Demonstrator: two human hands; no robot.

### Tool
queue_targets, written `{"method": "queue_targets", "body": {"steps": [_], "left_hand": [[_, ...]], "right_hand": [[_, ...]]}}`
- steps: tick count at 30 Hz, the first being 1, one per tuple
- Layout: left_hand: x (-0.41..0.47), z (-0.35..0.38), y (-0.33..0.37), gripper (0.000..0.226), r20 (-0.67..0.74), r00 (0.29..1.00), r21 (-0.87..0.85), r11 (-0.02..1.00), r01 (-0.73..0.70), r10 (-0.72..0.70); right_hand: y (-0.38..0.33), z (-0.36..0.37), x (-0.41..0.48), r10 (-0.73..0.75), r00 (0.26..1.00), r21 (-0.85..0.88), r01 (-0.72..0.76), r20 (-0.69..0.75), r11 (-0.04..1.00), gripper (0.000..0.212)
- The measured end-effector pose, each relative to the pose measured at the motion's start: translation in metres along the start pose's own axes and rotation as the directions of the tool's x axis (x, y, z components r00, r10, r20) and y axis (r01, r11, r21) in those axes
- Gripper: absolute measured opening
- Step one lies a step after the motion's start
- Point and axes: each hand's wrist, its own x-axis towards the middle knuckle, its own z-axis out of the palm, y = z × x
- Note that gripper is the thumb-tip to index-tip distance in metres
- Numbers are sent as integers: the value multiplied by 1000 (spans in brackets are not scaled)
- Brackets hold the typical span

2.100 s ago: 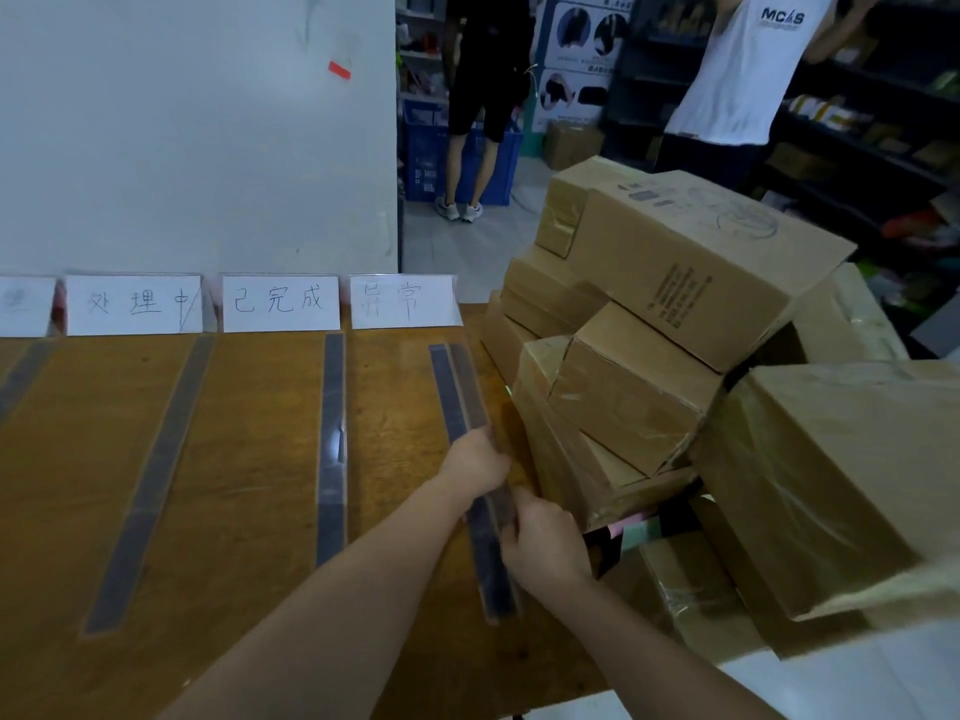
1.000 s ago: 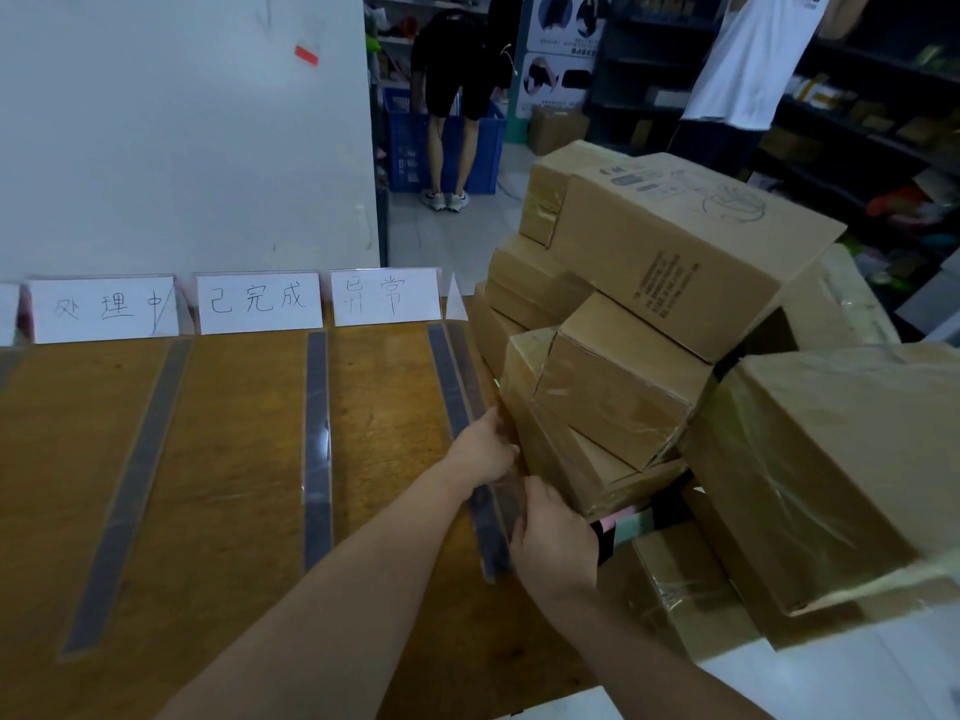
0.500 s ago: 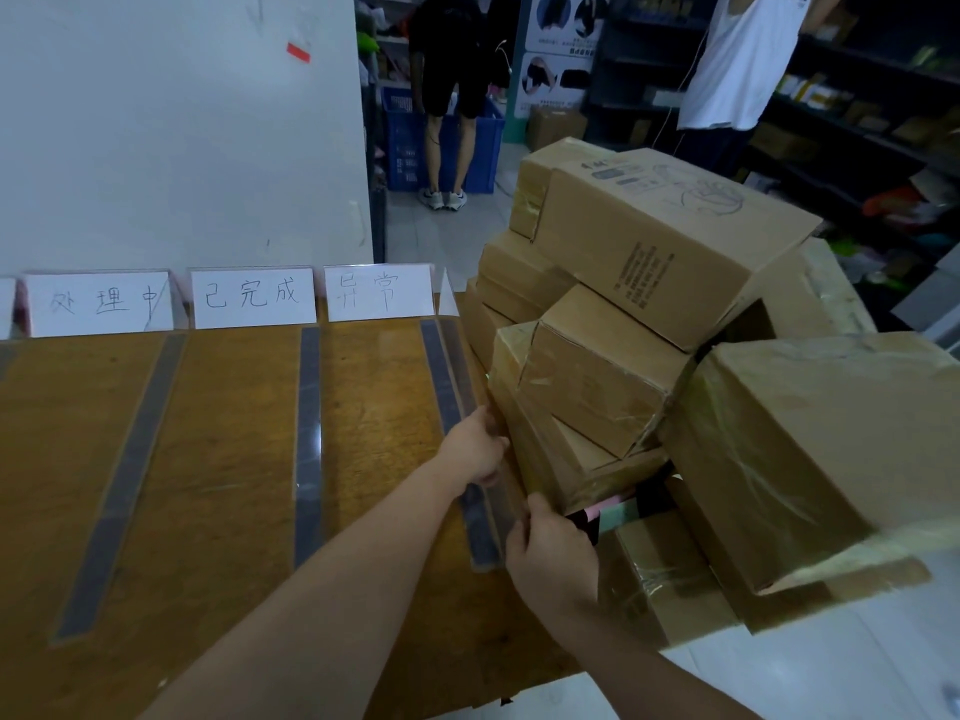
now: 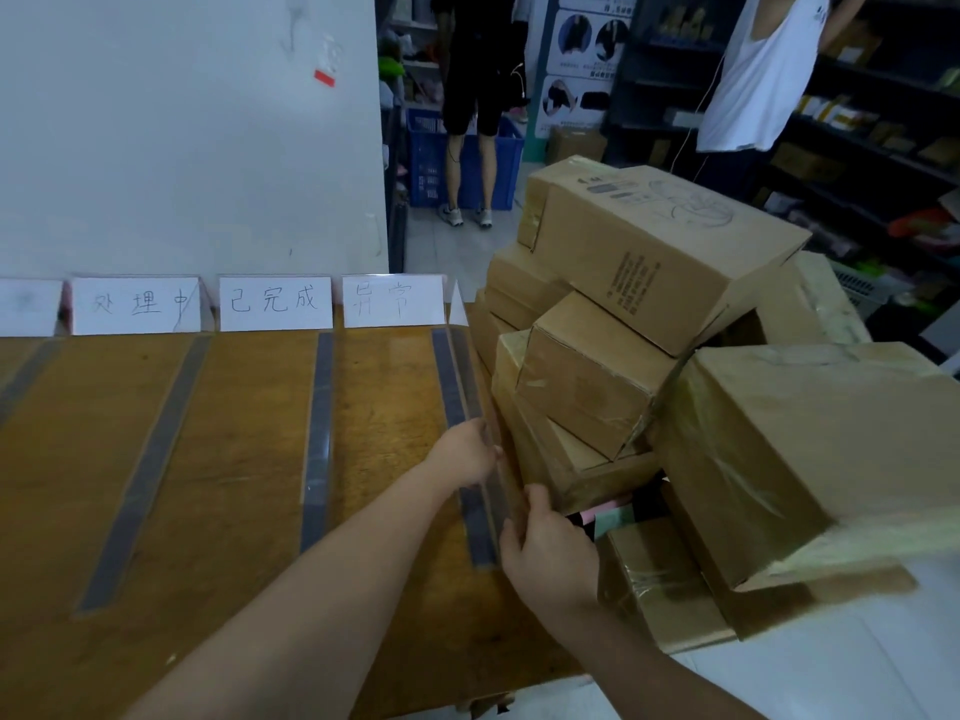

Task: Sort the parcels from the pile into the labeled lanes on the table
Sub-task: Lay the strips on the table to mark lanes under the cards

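A pile of brown cardboard parcels (image 4: 654, 262) stands at the table's right end, with a large taped box (image 4: 821, 459) leaning out at the front right. Between the pile and the last lane lies a long clear plastic divider strip (image 4: 457, 376). My left hand (image 4: 465, 452) grips the strip at its middle. My right hand (image 4: 550, 553) holds its near end, right against the lowest box (image 4: 566, 470). Neither hand holds a parcel.
White lane labels (image 4: 275, 302) stand along the back of the wooden table (image 4: 234, 511). Two more grey strips (image 4: 318, 433) mark the lanes. A white wall rises behind. Two people (image 4: 758, 80) stand in the aisle by dark shelves and a blue crate (image 4: 498, 163).
Both hands have stayed on the divider strip, edging slightly farther along it and closer to the pile. The parcels have not moved.
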Motion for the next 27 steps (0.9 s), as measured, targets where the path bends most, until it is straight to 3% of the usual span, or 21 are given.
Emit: {"method": "queue_targets", "body": {"steps": [4, 10, 15, 23, 27], "left_hand": [[-7, -7, -4, 45, -37, 998, 152, 987, -44, 50], [-28, -23, -10, 31, -93, 988, 322, 943, -86, 122], [-46, -42, -20, 24, -162, 974, 505, 861, -55, 157], [-88, -84, -32, 24, -179, 947, 655, 750, -87, 266], [-108, -95, -21, 18, -194, 909, 708, 694, -131, 369]], "right_hand": [[-2, -9, -4, -54, 998, -4, 53, -25, 999, 38], [-13, -21, -4, -209, 975, -3, 209, -70, 978, 18], [-34, -34, -1, -327, 941, -51, 324, -85, 945, 25], [-73, -57, -8, -357, 933, -163, 345, -53, 924, 40], [-85, -77, -18, -357, 927, -182, 334, -114, 925, 38]]}}
